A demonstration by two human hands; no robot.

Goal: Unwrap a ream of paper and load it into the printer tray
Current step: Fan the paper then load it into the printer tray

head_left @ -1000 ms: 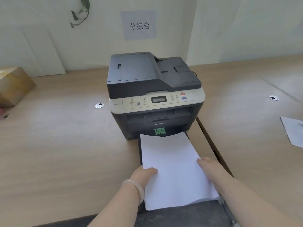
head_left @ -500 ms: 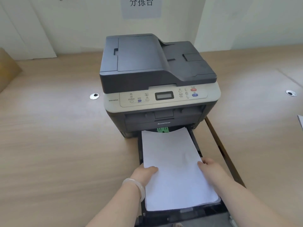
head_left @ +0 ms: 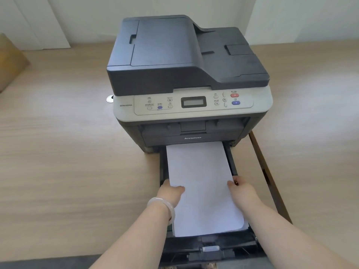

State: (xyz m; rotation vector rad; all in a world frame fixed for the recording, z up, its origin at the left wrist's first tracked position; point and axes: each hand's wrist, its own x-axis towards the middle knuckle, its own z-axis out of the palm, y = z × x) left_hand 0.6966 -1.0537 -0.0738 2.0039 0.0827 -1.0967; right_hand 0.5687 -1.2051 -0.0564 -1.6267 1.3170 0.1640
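Note:
A dark grey and beige printer [head_left: 186, 74] stands on the wooden desk [head_left: 68, 152]. Its black paper tray [head_left: 209, 249] is pulled out toward me. A white stack of paper [head_left: 202, 183] lies in the tray, its far end under the printer's front. My left hand [head_left: 172, 193], with a pale bangle on the wrist, grips the stack's left edge. My right hand [head_left: 240, 189] grips the right edge, thumb on top. The tray's left and right walls show beside the paper.
A brown cardboard box [head_left: 9, 61] sits at the far left of the desk. A round cable grommet [head_left: 110, 98] lies left of the printer. A seam between desk sections [head_left: 268, 175] runs along the right of the tray. White wall panels stand behind.
The paper stack has slid further into the tray and under the printer, covering the green guide. Both hands moved forward with it. My head has come closer and lower.

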